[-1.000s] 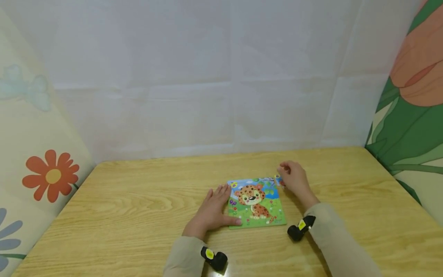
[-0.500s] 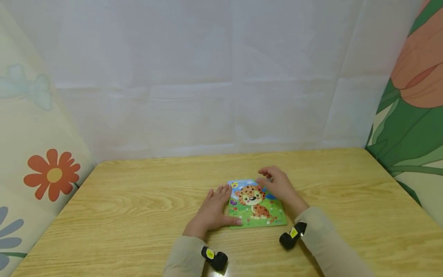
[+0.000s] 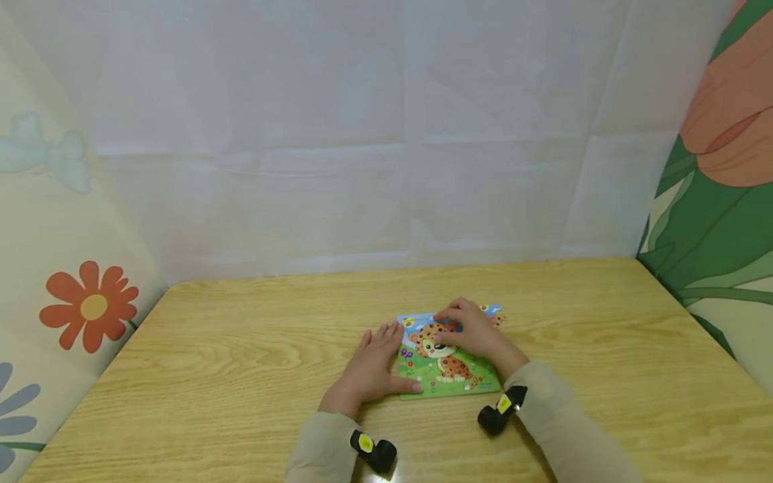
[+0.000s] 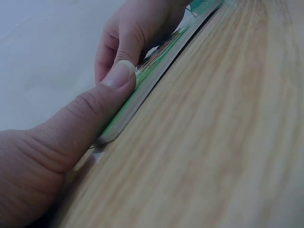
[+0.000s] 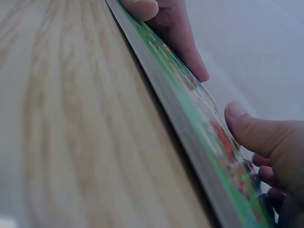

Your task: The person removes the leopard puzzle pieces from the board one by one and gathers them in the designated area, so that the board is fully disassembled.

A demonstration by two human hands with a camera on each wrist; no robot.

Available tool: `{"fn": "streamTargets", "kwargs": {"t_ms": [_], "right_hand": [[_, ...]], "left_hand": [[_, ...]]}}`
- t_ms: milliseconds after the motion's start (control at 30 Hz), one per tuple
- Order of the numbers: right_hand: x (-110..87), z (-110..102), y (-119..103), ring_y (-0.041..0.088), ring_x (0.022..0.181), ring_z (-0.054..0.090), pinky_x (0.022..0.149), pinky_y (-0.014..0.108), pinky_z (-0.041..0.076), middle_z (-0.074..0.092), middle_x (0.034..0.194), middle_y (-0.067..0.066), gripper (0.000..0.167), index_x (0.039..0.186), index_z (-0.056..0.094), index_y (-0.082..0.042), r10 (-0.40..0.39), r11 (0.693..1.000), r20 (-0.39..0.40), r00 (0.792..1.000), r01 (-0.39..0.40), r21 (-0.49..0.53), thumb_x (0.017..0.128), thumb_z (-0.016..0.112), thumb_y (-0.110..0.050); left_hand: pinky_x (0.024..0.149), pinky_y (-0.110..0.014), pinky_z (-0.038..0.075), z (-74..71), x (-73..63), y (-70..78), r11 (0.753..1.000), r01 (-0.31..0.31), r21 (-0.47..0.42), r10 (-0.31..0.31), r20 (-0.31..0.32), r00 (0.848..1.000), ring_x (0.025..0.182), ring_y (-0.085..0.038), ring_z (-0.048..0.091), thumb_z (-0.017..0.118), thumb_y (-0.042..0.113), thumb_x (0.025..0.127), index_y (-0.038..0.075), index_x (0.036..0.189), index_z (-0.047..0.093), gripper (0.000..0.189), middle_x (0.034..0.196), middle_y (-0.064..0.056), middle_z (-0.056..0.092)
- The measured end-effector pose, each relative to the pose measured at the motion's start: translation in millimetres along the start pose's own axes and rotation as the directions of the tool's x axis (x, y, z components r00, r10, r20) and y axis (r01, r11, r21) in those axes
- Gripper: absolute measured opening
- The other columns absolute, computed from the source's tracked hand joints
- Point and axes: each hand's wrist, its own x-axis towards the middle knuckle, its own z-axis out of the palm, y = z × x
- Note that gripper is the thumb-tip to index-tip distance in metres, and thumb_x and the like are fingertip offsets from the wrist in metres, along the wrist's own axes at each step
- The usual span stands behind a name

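Observation:
A flat square picture puzzle (image 3: 423, 386) with a sitting spotted leopard cub lies on the wooden table. My left hand (image 3: 373, 365) lies along its left side, with the thumb resting on the lower left corner. In the left wrist view that thumb (image 4: 97, 107) presses on the board's edge. Over the upper right of the puzzle is my right hand (image 3: 474, 329), thumb and fingers apart at the cub's head. The right wrist view shows its thumb (image 5: 254, 130) at the picture surface; the other fingers are partly hidden. No held piece is visible. A small blue piece (image 3: 492, 310) shows beyond the upper right corner.
The light wooden table (image 3: 241, 349) extends around the puzzle on all sides. A white cloth backdrop (image 3: 338, 168) hangs behind it. Painted flower panels stand at the left and right. Black wrist cameras (image 3: 377, 455) sit on both sleeves.
The right hand has moved left from the small blue piece beyond the corner to the cub's head, bringing that piece into fuller view. My left hand has stayed in place.

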Motion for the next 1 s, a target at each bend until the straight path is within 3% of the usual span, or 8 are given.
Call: {"fn": "streamTargets", "kwargs": {"t_ms": [633,1000], "right_hand": [[12.2,-0.2,-12.5,0.019,0.091,0.049,0.078,0.036,0.045,0.052,0.109,0.004,0.028,0.104,0.066,-0.018,0.174,0.983,0.043,0.984,-0.176,0.053,0.079,0.074,-0.026],[20.4,1.0,-15.5,0.022,0.097,0.053,0.087,0.04,0.046,0.057,0.108,0.005,0.029,0.102,0.065,-0.011,0.213,0.974,0.036,0.976,-0.215,0.066,0.076,0.076,-0.017]], "left_hand": [[0.115,-0.048,0.001,-2.7,-1.3,0.2,1.0,0.004,-0.002,-0.004,-0.01,1.0,0.142,-0.03,0.011,0.071,0.058,0.069,0.001,0.146,0.02,0.108,0.153,-0.013,0.018],[0.115,-0.047,0.0,-1.8,-1.5,-0.9,1.0,-0.004,-0.007,0.004,-0.016,1.0,0.142,-0.029,0.01,0.071,0.058,0.069,0.001,0.146,0.02,0.108,0.153,-0.013,0.017]]}}
